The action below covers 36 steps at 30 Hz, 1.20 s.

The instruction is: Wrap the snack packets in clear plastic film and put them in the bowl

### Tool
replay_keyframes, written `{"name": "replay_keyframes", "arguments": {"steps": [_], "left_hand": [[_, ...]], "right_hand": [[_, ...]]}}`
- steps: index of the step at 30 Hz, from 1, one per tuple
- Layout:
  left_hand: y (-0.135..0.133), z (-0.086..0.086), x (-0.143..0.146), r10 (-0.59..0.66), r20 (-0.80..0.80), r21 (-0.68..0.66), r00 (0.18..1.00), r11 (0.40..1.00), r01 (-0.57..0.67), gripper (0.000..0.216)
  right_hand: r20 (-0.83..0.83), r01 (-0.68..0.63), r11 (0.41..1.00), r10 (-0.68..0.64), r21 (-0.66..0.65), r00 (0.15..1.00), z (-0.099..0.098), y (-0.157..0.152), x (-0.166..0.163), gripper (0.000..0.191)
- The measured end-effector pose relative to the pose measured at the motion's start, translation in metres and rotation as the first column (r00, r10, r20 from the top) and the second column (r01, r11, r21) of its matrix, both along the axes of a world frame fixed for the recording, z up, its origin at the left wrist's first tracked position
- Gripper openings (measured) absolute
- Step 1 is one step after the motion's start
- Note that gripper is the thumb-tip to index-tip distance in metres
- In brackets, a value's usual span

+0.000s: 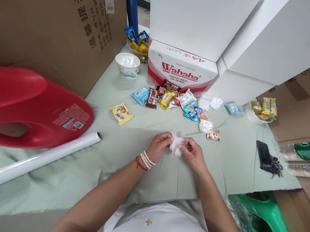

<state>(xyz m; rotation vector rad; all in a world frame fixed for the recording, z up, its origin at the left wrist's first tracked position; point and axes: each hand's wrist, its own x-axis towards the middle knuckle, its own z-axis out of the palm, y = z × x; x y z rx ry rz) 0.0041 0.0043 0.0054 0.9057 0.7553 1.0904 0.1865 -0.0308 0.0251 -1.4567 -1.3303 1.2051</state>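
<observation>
Between my two hands, low over the cloth-covered table, is a small crumpled piece of clear plastic film (176,146). My left hand (160,146), with beads and a red cord at its wrist, pinches the film's left side. On the other side my right hand (194,154) grips it between thumb and fingers. Whether anything sits inside the film I cannot tell. Just beyond my hands lie a small cream-and-red packet (214,134) and a plastic-wrapped bundle (206,126). A yellow cookie packet (122,113) rests farther left.
Several snack packets, including a brown one (152,98), lie before a Wahaba-like printed carton (182,69). A paper bowl (126,72) holds clear plastic; another bowl (257,117) holds snacks. At left are a red plastic stool (42,108) and a white roll (42,159); at right, a phone (263,153).
</observation>
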Motion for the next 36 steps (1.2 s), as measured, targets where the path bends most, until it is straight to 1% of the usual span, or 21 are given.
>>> {"name": "replay_keyframes", "arguments": {"steps": [2, 5, 7, 8, 10, 12, 14, 16, 18, 20, 24, 26, 28, 29, 30, 31, 32, 33, 34, 35, 36], "left_hand": [[0.003, 0.000, -0.002, 0.056, -0.015, -0.034, 0.998, 0.998, -0.057, 0.026], [0.008, 0.002, -0.006, 0.218, -0.078, -0.102, 0.973, 0.969, -0.226, 0.029], [0.008, 0.003, -0.007, 0.247, -0.105, -0.110, 0.963, 0.960, -0.258, 0.035], [0.006, 0.004, -0.007, 0.196, -0.102, -0.117, 0.975, 0.971, -0.207, 0.040], [-0.001, 0.005, -0.004, -0.016, -0.101, -0.126, 0.995, 0.992, 0.003, 0.055], [-0.009, 0.005, 0.001, -0.213, -0.147, -0.113, 0.966, 0.974, 0.198, 0.060], [-0.013, 0.003, 0.005, -0.250, -0.222, -0.075, 0.943, 0.968, 0.239, 0.052], [-0.011, 0.001, 0.006, -0.147, -0.250, -0.051, 0.957, 0.989, 0.138, 0.047], [-0.004, -0.002, 0.003, 0.011, -0.242, -0.054, 0.970, 0.998, -0.024, 0.045], [0.004, -0.005, -0.003, 0.154, -0.240, -0.049, 0.958, 0.984, -0.171, 0.042], [0.017, -0.009, -0.014, 0.300, -0.307, 0.012, 0.903, 0.950, -0.312, 0.031], [0.018, -0.006, -0.017, 0.430, -0.432, 0.105, 0.793, 0.897, -0.429, 0.026], [0.012, 0.002, -0.018, 0.606, -0.535, 0.299, 0.589, 0.788, -0.539, 0.035], [0.008, 0.007, -0.018, 0.665, -0.544, 0.401, 0.511, 0.742, -0.538, 0.035], [0.002, 0.012, -0.017, 0.679, -0.541, 0.475, 0.496, 0.733, -0.487, 0.029], [-0.005, 0.017, -0.015, 0.637, -0.544, 0.508, 0.547, 0.768, -0.390, 0.023], [-0.013, 0.022, -0.012, 0.528, -0.564, 0.491, 0.635, 0.832, -0.257, 0.026], [-0.020, 0.024, -0.008, 0.362, -0.591, 0.423, 0.720, 0.900, -0.106, 0.036], [-0.027, 0.025, -0.003, 0.160, -0.606, 0.313, 0.779, 0.949, 0.048, 0.047], [-0.033, 0.025, 0.002, -0.041, -0.590, 0.176, 0.806, 0.968, 0.178, 0.056], [-0.037, 0.023, 0.008, -0.208, -0.538, 0.031, 0.817, 0.963, 0.266, 0.062]], "right_hand": [[0.000, 0.072, 0.997, -0.072, 0.014, 0.997, 0.001, 0.001, 0.003, 0.032], [0.014, 0.180, 0.983, -0.181, 0.041, 0.983, 0.007, -0.006, 0.019, 0.030], [0.066, 0.156, 0.983, -0.163, 0.100, 0.984, 0.010, -0.014, 0.030, 0.027], [0.107, 0.110, 0.983, -0.126, 0.145, 0.986, 0.011, -0.019, 0.033, 0.025], [0.214, -0.036, 0.970, -0.017, 0.240, 0.977, 0.012, -0.026, 0.034, 0.024], [0.341, -0.202, 0.932, 0.093, 0.302, 0.936, 0.011, -0.030, 0.029, 0.026], [0.444, -0.292, 0.898, 0.125, 0.330, 0.887, 0.012, -0.033, 0.023, 0.030], [0.486, -0.269, 0.891, 0.064, 0.365, 0.872, 0.014, -0.037, 0.021, 0.032], [0.470, -0.182, 0.895, -0.035, 0.407, 0.882, 0.019, -0.042, 0.024, 0.034], [0.430, -0.085, 0.899, -0.121, 0.431, 0.895, 0.023, -0.049, 0.032, 0.032], [0.339, 0.128, 0.915, -0.268, 0.382, 0.902, 0.025, -0.061, 0.046, 0.023], [0.268, 0.291, 0.920, -0.360, 0.265, 0.894, 0.021, -0.062, 0.048, 0.022], [0.138, 0.441, 0.894, -0.448, 0.080, 0.883, 0.016, -0.060, 0.045, 0.027], [0.049, 0.487, 0.873, -0.486, -0.016, 0.873, 0.014, -0.058, 0.043, 0.029], [-0.048, 0.511, 0.854, -0.517, -0.100, 0.854, 0.013, -0.057, 0.040, 0.032], [-0.142, 0.518, 0.838, -0.541, -0.169, 0.829, 0.012, -0.055, 0.037, 0.035], [-0.224, 0.513, 0.828, -0.557, -0.228, 0.800, 0.012, -0.054, 0.033, 0.037], [-0.295, 0.499, 0.821, -0.568, -0.278, 0.769, 0.013, -0.053, 0.030, 0.038], [-0.356, 0.479, 0.816, -0.574, -0.323, 0.738, 0.014, -0.053, 0.028, 0.040], [-0.409, 0.457, 0.812, -0.580, -0.363, 0.704, 0.015, -0.053, 0.025, 0.040], [-0.454, 0.433, 0.808, -0.584, -0.398, 0.672, 0.016, -0.054, 0.022, 0.040]]}}
